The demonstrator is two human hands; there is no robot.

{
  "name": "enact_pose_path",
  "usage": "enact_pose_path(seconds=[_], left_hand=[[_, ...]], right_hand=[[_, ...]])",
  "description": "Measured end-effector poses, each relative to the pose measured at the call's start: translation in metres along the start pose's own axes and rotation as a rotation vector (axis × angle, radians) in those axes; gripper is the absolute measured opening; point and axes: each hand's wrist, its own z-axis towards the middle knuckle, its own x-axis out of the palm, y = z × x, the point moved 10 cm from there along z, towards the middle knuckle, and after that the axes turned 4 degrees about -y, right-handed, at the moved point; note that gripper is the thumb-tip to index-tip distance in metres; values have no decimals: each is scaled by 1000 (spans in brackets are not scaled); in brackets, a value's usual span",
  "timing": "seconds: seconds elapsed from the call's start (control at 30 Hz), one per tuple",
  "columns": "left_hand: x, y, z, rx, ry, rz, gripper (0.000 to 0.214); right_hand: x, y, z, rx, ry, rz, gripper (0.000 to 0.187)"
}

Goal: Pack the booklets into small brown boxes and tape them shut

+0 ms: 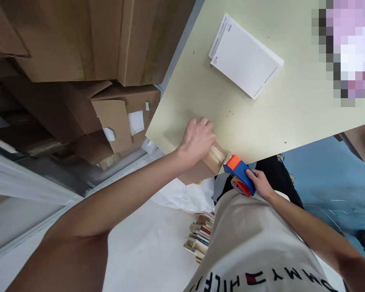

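At the near left corner of the table lies a small cardboard box (pixel 197 172), partly hidden by my left forearm. My left hand (pixel 198 138) grips the box from above, its fingers curled over the far side; the fingertips are hidden. Clear tape shines along the box's narrow side. In my right hand (pixel 260 184) is a blue and orange tape dispenser (pixel 239 174) with a red-cored roll of tape. Its orange front end is right beside the box's edge, and whether they touch I cannot tell.
White printed sheets (pixel 246 56) lie stacked on the pale table (pixel 301 97). Large cardboard boxes (pixel 79 36) pile up on the left. Below the table are white plastic sheeting (pixel 188 192) and stacked books (pixel 200 235). A pixelated patch covers the upper right.
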Motion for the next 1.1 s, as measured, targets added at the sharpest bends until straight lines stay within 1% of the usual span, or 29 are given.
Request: enact_pose_path(seconds=[0.07,0.13,0.17,0.2,0.23,0.27,0.33,0.37,0.43,0.47,0.53,0.63,0.7,0.77,0.83,0.9,0.97,1.03,1.1], left_hand=[[-7,0,-1,-22,-18,24,27],[-18,3,-6,-56,-52,65,42],[-23,3,-10,-46,-73,79,52],[-25,-1,-14,7,-83,80,62],[-24,-8,-20,99,-81,67,70],[-20,-16,-28,213,-69,47,75],[-6,-27,-44,417,-38,9,77],[2,-27,-50,470,-27,0,75],[14,-17,-54,475,-41,-13,69],[16,-10,-54,456,-62,-29,67],[12,10,-52,397,-128,-86,69],[-4,55,-52,251,-257,-193,75],[-9,90,-56,101,-321,-257,74],[-7,125,-64,-100,-370,-324,72],[-2,150,-75,-301,-464,-398,70],[-1,160,-88,-433,-619,-461,66],[-2,157,-97,-500,-760,-492,58],[-1,152,-100,-534,-822,-509,53],[1,149,-99,-542,-842,-525,51]], right_hand=[[1,-3,0,-2,1,6,66],[2,-3,1,-1,9,26,64],[3,-3,1,3,12,40,63],[3,-3,1,8,13,57,63],[3,-2,2,15,15,73,62],[2,-2,2,22,18,87,61],[2,0,2,39,37,101,61],[2,1,3,49,47,98,62],[2,5,4,68,70,86,63],[3,10,5,66,80,84,62],[6,30,9,25,101,88,60],[20,83,17,-83,162,66,55],[38,125,24,-123,209,-6,53],[60,168,31,-148,244,-105,50],[82,207,38,-178,242,-210,49],[101,240,44,-222,204,-316,56],[117,263,46,-287,186,-418,67],[130,279,43,-380,199,-532,72],[136,286,39,-457,190,-686,76]])
